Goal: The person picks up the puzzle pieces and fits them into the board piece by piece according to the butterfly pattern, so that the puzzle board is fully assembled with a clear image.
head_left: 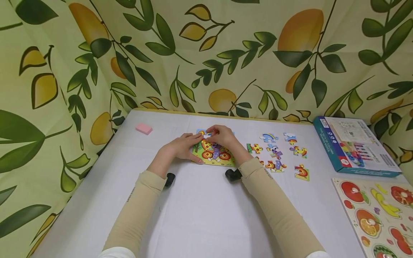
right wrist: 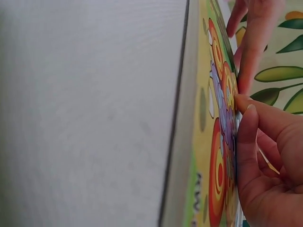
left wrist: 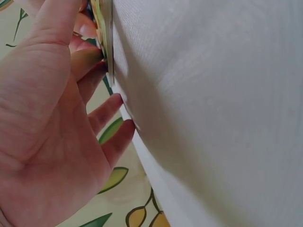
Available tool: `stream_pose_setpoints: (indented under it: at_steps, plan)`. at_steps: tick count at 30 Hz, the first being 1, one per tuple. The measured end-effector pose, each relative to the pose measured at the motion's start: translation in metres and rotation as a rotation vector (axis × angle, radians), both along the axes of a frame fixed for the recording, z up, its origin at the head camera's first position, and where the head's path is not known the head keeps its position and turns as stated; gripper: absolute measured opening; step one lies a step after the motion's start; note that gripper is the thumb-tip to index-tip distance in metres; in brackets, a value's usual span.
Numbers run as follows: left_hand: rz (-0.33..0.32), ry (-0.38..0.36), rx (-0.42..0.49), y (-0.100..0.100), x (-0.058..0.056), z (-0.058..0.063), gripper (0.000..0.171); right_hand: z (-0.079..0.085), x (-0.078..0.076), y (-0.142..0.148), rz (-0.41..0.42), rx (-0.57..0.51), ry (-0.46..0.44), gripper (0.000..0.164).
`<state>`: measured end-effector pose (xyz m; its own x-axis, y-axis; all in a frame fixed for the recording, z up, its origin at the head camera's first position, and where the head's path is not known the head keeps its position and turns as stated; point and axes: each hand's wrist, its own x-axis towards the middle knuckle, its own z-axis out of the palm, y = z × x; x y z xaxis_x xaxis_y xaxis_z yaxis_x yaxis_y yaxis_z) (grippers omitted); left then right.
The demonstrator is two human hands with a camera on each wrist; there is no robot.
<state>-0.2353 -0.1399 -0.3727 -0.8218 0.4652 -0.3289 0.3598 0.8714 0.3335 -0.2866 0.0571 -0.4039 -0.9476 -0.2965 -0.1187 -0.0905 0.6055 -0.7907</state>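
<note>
A colourful butterfly jigsaw puzzle board [head_left: 216,161] lies flat on the white table. My left hand [head_left: 182,147] spans its left side, thumb at the near edge and fingers reaching to the upper part. In the left wrist view the fingers of this hand [left wrist: 57,109] are loosely extended beside the board's edge [left wrist: 108,42]. My right hand [head_left: 224,138] is over the upper part of the board, thumb and index finger pinching a puzzle piece that they mostly hide. The right wrist view shows that hand's fingertips [right wrist: 244,106] right at the picture surface, near the left hand's fingers.
Several loose puzzle pieces [head_left: 275,166] lie right of the board. Farther right are a boxed set [head_left: 358,143] and a wooden fruit puzzle [head_left: 371,204]. A pink block [head_left: 143,128] sits at the back left. Patterned curtain [head_left: 219,64] hangs behind the table.
</note>
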Motion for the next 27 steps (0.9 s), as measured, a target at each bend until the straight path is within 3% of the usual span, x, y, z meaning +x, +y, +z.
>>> stream_pose_setpoints:
  at_steps: [8,20,23,27]
  plan:
    - [-0.004,-0.009,0.014,0.002,0.0,-0.001,0.101,0.003,0.002,0.004,0.031,0.007,-0.022,0.034]
    - [-0.005,-0.02,0.01,0.003,-0.005,-0.002,0.103,0.004,0.006,0.009,-0.012,-0.038,0.009,0.032]
    - [0.001,-0.022,0.013,0.002,-0.005,-0.003,0.103,0.009,0.004,0.023,-0.054,-0.042,0.047,0.029]
    - [0.006,-0.022,0.017,0.002,-0.004,-0.004,0.104,0.023,0.0,0.065,-0.097,0.031,0.103,0.029]
